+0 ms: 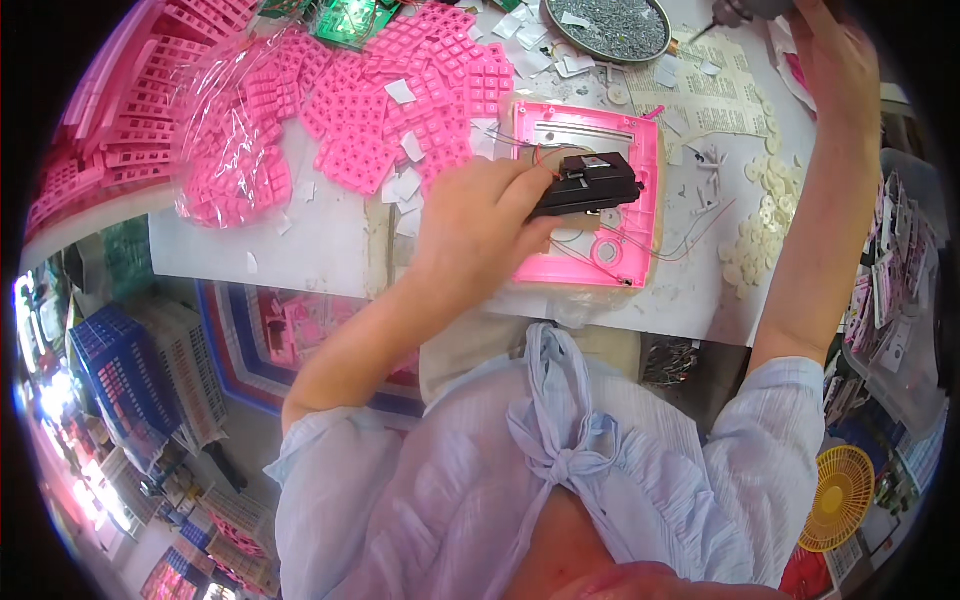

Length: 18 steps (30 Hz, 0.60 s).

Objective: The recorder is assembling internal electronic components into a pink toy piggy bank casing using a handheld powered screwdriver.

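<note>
Presently the left hand (485, 215) grips the black unit (595, 185) over the pink case (560, 268); loose wires (660, 252) could get pinched if it drops. The right hand (835, 45) grasps a driver (738, 12).

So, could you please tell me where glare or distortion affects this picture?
In the head view, white glare washes out the far left, beside the blue basket; in the head view, bright streaks cross the plastic bag; in the head view, pink panels near the rim seem bowed by the lens, while the black part in the left hand looks fairly clear.
</note>
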Available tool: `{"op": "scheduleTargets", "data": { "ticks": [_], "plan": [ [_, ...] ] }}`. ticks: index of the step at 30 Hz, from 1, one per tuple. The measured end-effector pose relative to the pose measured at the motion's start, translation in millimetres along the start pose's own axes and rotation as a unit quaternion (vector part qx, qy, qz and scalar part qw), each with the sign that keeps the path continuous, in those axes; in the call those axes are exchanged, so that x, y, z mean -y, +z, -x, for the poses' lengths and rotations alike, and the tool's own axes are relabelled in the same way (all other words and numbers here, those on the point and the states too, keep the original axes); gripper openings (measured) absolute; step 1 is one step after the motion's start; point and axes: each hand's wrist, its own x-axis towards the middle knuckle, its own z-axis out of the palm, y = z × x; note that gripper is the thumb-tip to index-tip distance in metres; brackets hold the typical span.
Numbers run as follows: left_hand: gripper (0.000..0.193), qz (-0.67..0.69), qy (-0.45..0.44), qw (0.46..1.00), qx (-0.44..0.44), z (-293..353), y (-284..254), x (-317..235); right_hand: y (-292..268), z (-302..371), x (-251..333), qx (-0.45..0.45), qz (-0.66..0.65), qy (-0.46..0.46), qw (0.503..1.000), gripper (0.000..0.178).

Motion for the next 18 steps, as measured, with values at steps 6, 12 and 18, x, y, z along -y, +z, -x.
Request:
{"op": "scheduleTargets", "data": {
  "ticks": [6, 12, 18],
  "plan": [
    [0.048, 0.078, -0.007, 0.997, 0.02, -1, 5, 11, 31, 34, -7, 0.116, -0.198, 0.079, 0.97, 0.039],
    [0.049, 0.081, 0.005, 0.997, 0.008, 0, 7, 13, 106, 95, -2, 0.058, -0.182, -0.017, 0.982, 0.038],
    [0.051, 0.075, 0.001, 0.997, 0.019, 0, 6, 14, 109, 108, -14, 0.033, -0.207, 0.016, 0.978, 0.035]
  ]
}}
